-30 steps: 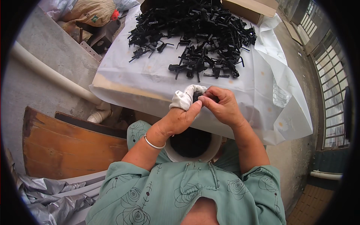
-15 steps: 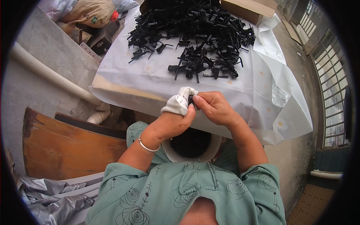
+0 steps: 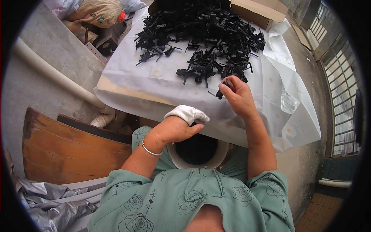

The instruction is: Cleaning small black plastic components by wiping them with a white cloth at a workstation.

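Note:
My right hand (image 3: 240,96) is at the near edge of a heap of small black plastic parts (image 3: 205,36). Pinched between its thumb and fingers is one black part (image 3: 220,95), from which a thin rod sticks out to the left. My left hand (image 3: 174,129) wears a white cloth glove (image 3: 185,113) over its fingers, while the thumb is bare. It hovers by the table's front edge, thumb apart from the fingers, and nothing shows in it. Below it stands a pale bucket (image 3: 223,154) with dark contents, between my knees.
The table (image 3: 135,83) has a white plastic cover hanging over its front and right side. A cardboard box (image 3: 253,13) sits at the back right. On the left are a pale pipe (image 3: 58,73) and a brown wooden board (image 3: 73,150). Barred windows (image 3: 342,96) line the right.
My hands have moved apart. The right went forward and up to the heap and now holds a black part; the left came down slightly, its thumb and fingers spread.

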Demonstrator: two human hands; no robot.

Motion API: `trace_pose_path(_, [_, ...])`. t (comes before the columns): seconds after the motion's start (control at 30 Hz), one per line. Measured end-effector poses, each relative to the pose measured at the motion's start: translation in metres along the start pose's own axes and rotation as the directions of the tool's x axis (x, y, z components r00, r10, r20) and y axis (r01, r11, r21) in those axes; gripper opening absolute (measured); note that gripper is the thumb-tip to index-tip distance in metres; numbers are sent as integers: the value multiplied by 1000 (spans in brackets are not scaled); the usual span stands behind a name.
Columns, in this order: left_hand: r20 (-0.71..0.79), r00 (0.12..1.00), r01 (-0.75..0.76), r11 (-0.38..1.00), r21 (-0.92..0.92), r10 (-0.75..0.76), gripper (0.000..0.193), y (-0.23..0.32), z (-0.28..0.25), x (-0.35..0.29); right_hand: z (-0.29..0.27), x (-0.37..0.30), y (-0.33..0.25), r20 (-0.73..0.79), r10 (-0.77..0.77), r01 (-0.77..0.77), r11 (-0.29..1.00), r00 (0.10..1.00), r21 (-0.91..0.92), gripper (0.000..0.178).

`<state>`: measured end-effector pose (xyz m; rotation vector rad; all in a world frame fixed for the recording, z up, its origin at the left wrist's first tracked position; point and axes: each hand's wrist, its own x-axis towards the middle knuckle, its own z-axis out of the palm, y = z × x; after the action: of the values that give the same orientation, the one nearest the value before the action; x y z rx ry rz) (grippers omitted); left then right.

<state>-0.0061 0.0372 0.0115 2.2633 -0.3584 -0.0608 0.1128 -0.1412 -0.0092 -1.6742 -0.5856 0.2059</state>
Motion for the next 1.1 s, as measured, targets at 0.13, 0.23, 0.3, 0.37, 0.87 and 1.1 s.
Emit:
trace_pose_path(0.13, [-30,992,107,948,-300,-121,20,0,4,-2,13,-23,-31,222,154,-211,941,963,266,12])
trace_pose_path(0.23, [-20,956,201,701,-685,-294,20,3,3,2,29,-31,-24,181,36,-93,945,983,315,12])
trace_pose_path(0.3, [11,974,95,361,-928,-227,18,1,11,5,37,-32,-18,105,-43,15,968,994,251,13])
trace_pose_path(0.37, [-40,966,40,304,-952,-254,18,5,16,9,39,-31,-19,-6,-189,189,977,982,102,17])
trace_pose_path(0.87, [-329,914,-31,770,-637,-236,27,5,22,8,30,-31,-22,121,-4,-14,989,993,148,21])
trace_pose_path(1.1, [-580,811,-25,986,-164,-76,26,5,28,11,36,-34,-18,184,-148,163,984,972,-71,28])
